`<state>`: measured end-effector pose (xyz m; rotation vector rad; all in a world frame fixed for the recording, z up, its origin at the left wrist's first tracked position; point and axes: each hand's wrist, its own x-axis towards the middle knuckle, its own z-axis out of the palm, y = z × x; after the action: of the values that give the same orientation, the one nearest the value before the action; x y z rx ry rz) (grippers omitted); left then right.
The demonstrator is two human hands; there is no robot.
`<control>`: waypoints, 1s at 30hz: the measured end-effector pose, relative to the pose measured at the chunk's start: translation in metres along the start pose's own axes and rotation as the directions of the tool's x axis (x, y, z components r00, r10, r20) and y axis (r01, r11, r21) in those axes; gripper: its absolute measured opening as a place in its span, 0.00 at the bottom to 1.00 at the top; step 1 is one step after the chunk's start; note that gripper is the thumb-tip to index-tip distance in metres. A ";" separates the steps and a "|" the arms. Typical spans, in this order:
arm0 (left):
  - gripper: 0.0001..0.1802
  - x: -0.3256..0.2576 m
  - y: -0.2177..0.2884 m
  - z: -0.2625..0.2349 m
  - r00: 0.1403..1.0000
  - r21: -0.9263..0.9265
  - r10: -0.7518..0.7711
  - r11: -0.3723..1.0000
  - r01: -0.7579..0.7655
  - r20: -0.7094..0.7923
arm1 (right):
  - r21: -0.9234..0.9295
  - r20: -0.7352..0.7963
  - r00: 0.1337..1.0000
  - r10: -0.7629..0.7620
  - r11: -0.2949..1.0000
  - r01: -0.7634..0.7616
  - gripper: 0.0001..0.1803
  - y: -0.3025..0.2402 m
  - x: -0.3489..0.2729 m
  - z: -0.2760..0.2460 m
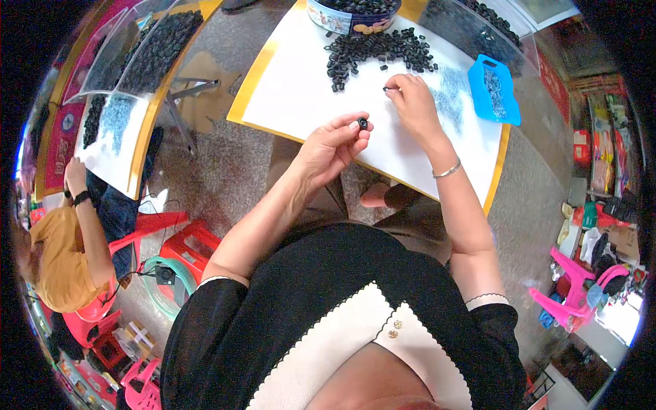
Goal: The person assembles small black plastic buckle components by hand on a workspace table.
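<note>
Over the near edge of the white board, my left hand (333, 145) is closed, pinching a small black part (363, 124) with a round opening between thumb and fingers. A little farther off and to the right, my right hand (414, 102) is closed too, with a tiny dark piece (386, 89) at its fingertips, too small to name. Beyond both hands lies a loose pile of small black parts (383, 51). Right of my right hand, many tiny bluish-grey pieces (447, 96) are spread on the white board (273, 96).
A bright blue tray (512, 102) with tiny pieces sits at the board's right edge. A round tin (328, 19) of black parts stands at the far side. On the left, a person in a mustard shirt (65, 256) works at another table. Red stools (195, 246) stand nearby.
</note>
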<state>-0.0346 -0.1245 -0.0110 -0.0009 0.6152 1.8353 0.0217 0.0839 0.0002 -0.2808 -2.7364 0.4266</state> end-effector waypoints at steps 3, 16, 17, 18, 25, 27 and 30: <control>0.15 -0.001 0.005 0.006 0.996 0.076 0.082 0.994 -0.078 -0.047 | 0.468 0.122 0.951 0.282 0.829 -0.306 0.08 -0.026 -0.011 -0.022; 0.15 -0.011 0.004 0.026 0.993 0.200 0.114 0.974 -0.105 -0.032 | 0.721 0.057 0.962 0.267 0.655 -0.225 0.06 -0.084 -0.048 -0.053; 0.15 -0.011 0.004 0.026 0.992 0.206 0.119 0.972 -0.110 -0.034 | 0.691 0.045 0.968 0.247 0.692 -0.209 0.06 -0.084 -0.048 -0.054; 0.15 -0.011 0.004 0.026 0.992 0.211 0.124 0.971 -0.114 -0.034 | 0.691 0.044 0.968 0.248 0.692 -0.209 0.06 -0.085 -0.049 -0.054; 0.12 -0.013 0.001 0.030 0.970 0.395 0.237 0.898 -0.195 -0.062 | 0.507 -0.108 0.989 0.102 0.861 -0.034 0.04 -0.090 -0.051 -0.051; 0.11 -0.014 0.001 0.031 0.958 0.445 0.283 0.864 -0.236 -0.041 | 0.466 -0.144 0.988 0.064 0.884 0.011 0.04 -0.091 -0.051 -0.050; 0.11 -0.014 0.002 0.030 0.956 0.447 0.292 0.860 -0.246 -0.035 | 0.462 -0.192 0.980 0.047 0.885 0.048 0.04 -0.094 -0.050 -0.049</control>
<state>-0.0220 -0.1251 0.0200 0.3099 1.1418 1.9332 0.0733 -0.0034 0.0588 -0.1816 -2.3471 0.9794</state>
